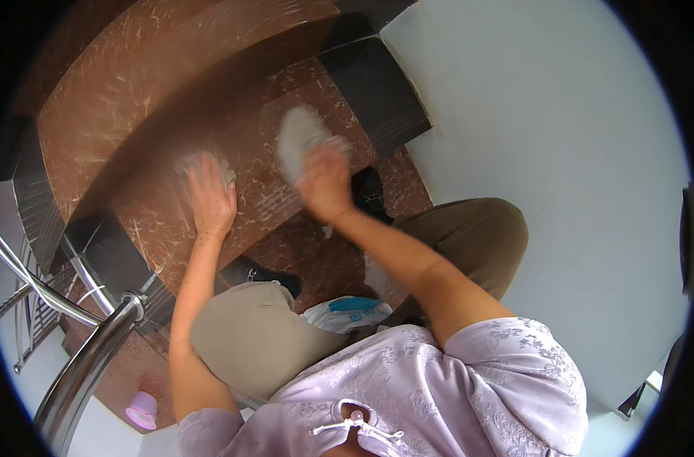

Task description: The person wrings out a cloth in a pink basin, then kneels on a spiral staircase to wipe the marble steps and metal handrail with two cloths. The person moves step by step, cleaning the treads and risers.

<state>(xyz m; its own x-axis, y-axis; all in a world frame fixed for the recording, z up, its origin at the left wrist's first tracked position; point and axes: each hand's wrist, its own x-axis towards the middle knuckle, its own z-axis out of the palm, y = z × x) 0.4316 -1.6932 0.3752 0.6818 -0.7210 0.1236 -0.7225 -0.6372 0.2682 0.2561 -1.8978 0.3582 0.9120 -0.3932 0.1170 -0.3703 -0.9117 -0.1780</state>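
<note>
Reddish-brown marbled stone steps (255, 217) lie before me. My right hand (327, 180), blurred, grips a pale grey-white cloth (301, 137) against the stair tread. Further left, my left hand (211, 194) presses flat on the same tread, fingers spread, over a light, crumpled cloth (230, 174) that shows beside the fingers and thumb. Both cloths touch the stone; the exact grip under the left palm is hidden.
A stainless-steel handrail (84, 365) curves along the left. On the right stands a pale wall (529, 131) with black skirting tiles (375, 85). A white-and-blue plastic bag (347, 314) lies between my legs. Lower left is a pink plastic cup (143, 408).
</note>
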